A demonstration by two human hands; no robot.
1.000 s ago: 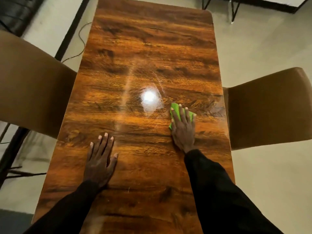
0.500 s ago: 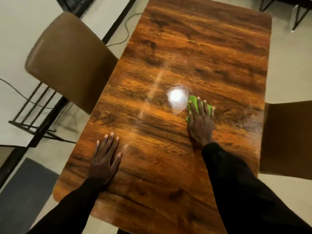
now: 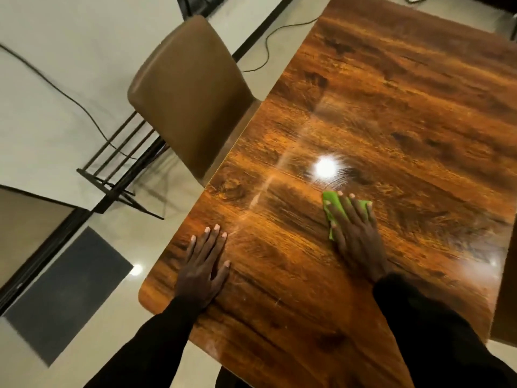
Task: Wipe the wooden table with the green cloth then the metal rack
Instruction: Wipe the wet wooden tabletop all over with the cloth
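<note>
R hand point(image 3: 356, 236) presses the green cloth point(image 3: 331, 201) flat on the worktop point(image 3: 391, 121), fingers point(image 3: 340, 210) spread; L hand point(image 3: 202, 264) rests flat, fingers together.

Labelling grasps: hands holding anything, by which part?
Nothing gripped. Right hand presses flat on the green cloth, covering its middle; left hand rests on the wooden table.

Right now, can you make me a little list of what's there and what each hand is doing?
table: wooden table, shiny, with a bright light spot on it
right: right hand, straight fingers pressing the green cloth
cloth: flat on the table, partly under that hand
left: left hand, flat on the table, holding nothing
chair: brown chair at the table's left side
floor: dark mat and a black cable
</note>
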